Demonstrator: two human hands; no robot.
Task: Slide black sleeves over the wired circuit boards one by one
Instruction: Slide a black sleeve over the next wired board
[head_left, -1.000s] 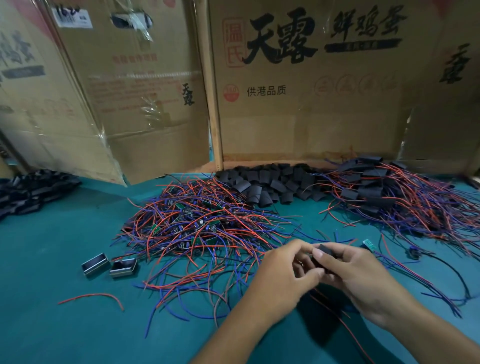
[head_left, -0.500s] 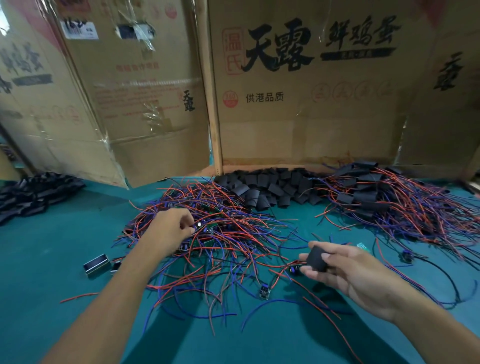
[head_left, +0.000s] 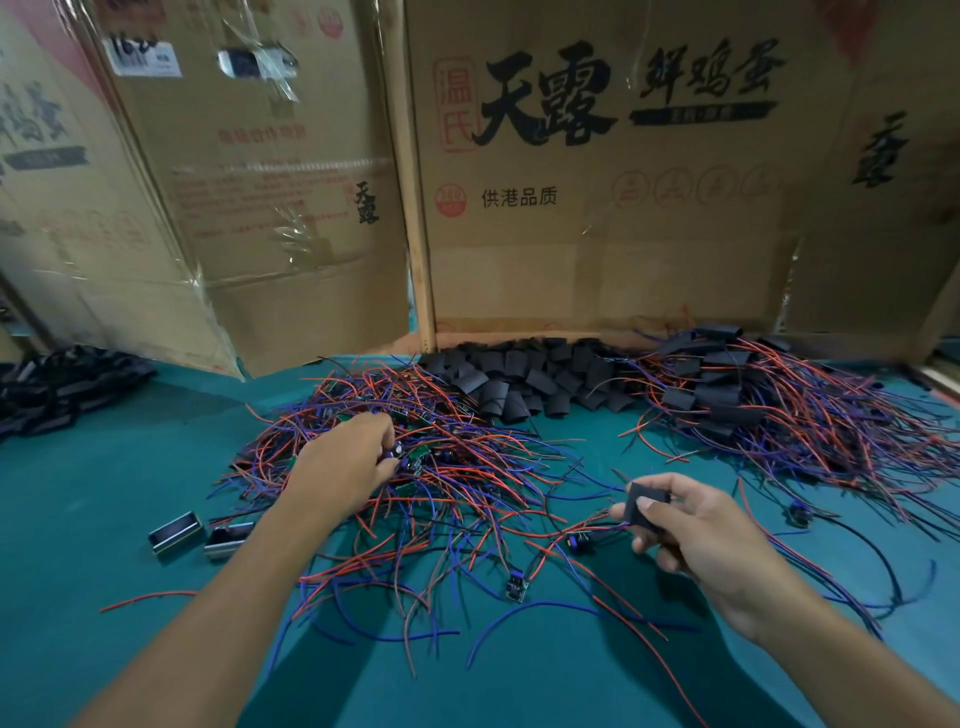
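A tangle of red and blue wired circuit boards (head_left: 447, 467) lies on the green table (head_left: 104, 483). My left hand (head_left: 345, 462) reaches into this pile and pinches a small board with a dark capacitor (head_left: 399, 451). My right hand (head_left: 696, 530) holds a black sleeve (head_left: 644, 506) between thumb and fingers, just above the table at right of centre. Loose black sleeves (head_left: 524, 382) are heaped behind the pile. At the far right lies a heap of boards with sleeves on them (head_left: 769, 410). One single board (head_left: 517, 590) lies apart near the front.
Cardboard boxes (head_left: 597, 208) wall off the back of the table. Two small metal-edged black parts (head_left: 200, 532) lie at the left, with a loose red wire (head_left: 150, 597) in front. More black pieces (head_left: 57, 384) are piled at the far left edge.
My hands were together at the front a second ago. The left hand has since reached out into the wire pile and closed on a board; the right hand stays put with the sleeve.
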